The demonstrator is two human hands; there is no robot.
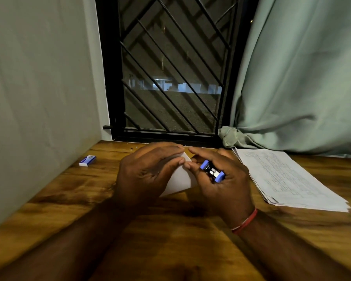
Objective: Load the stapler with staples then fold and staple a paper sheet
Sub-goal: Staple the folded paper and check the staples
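Both hands meet over the middle of the wooden surface [170, 240], with a folded white paper [181, 179] caught between them. The left hand [148, 171] curls over the paper's left part, thumb and fingers closed on its upper corner, so most of the sheet is hidden under that palm. The right hand [221, 179] touches the same corner with its thumb and forefinger, fingertip to fingertip with the left hand. Its remaining fingers are wrapped around a small blue stapler [212, 171], which lies against the palm with its metal part showing; the stapler sits just right of the paper's edge, not yet on it. A red band [245, 221] circles the right wrist.

Well left of the left hand, near the wall, a small blue-and-white staple box [87, 160] lies flat on the surface. Right of the right hand, apart from it, a stack of printed sheets [288, 179] rests at an angle, its far corner under the hem of a green curtain [302, 78].
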